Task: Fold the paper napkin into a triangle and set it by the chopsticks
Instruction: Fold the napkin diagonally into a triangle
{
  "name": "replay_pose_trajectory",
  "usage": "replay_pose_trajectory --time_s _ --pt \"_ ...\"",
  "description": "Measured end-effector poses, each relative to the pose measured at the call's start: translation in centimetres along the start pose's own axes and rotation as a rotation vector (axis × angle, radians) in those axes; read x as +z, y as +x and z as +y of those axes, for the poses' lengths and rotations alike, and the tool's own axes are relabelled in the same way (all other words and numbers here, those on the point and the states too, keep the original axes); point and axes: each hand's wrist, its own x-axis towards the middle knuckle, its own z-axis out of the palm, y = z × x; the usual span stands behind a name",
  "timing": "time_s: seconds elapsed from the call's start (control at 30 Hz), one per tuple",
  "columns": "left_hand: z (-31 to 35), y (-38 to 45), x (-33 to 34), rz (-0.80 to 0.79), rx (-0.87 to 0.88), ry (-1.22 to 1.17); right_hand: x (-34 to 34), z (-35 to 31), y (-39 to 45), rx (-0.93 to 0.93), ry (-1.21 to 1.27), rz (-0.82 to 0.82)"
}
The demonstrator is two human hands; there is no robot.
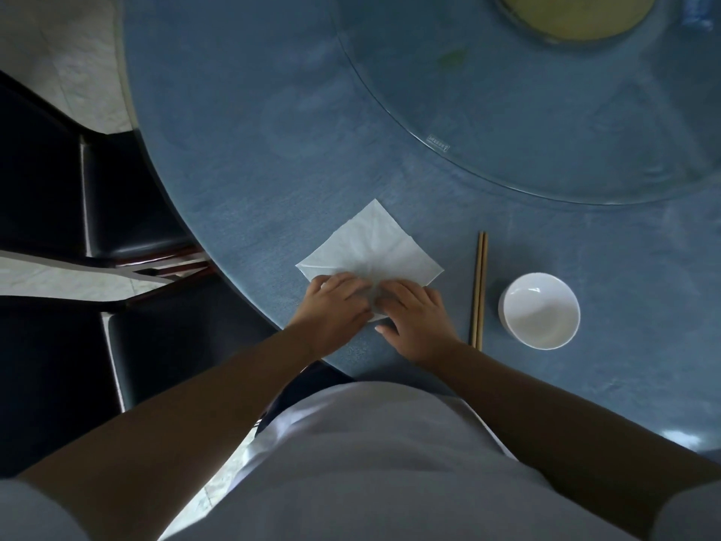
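A white paper napkin [370, 246] lies like a diamond on the blue round table [253, 158], one corner pointing away from me. My left hand [335, 306] and my right hand [413, 318] rest side by side on its near corner, fingers curled onto the paper and hiding that corner. I cannot tell whether the fingers pinch the paper or only press it. A pair of wooden chopsticks [479, 290] lies together to the right of the napkin, pointing away from me, a small gap right of my right hand.
A white empty bowl [540, 310] stands just right of the chopsticks. A glass turntable [546, 130] covers the far right of the table, with a yellowish dish [573, 13] on it. Two dark chairs [128, 212] stand at the left by the table edge.
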Motion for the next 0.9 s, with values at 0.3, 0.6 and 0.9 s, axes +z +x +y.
replay_pose_trajectory --time_s 0.3,0.6,0.9 --pt "-0.3 -1.9 -0.4 -0.272 -0.120 0.049 -1.5 -0.7 0.2 -0.012 0.120 -0.002" --pt "-1.0 -3.4 -0.8 0.002 0.037 -0.007 -2.3 -0.6 -2.0 -0.014 0.169 -0.141" --pt "-0.7 -2.9 -0.9 -0.040 -0.117 -0.180 -3.6 -0.4 0.3 0.358 0.389 -0.147"
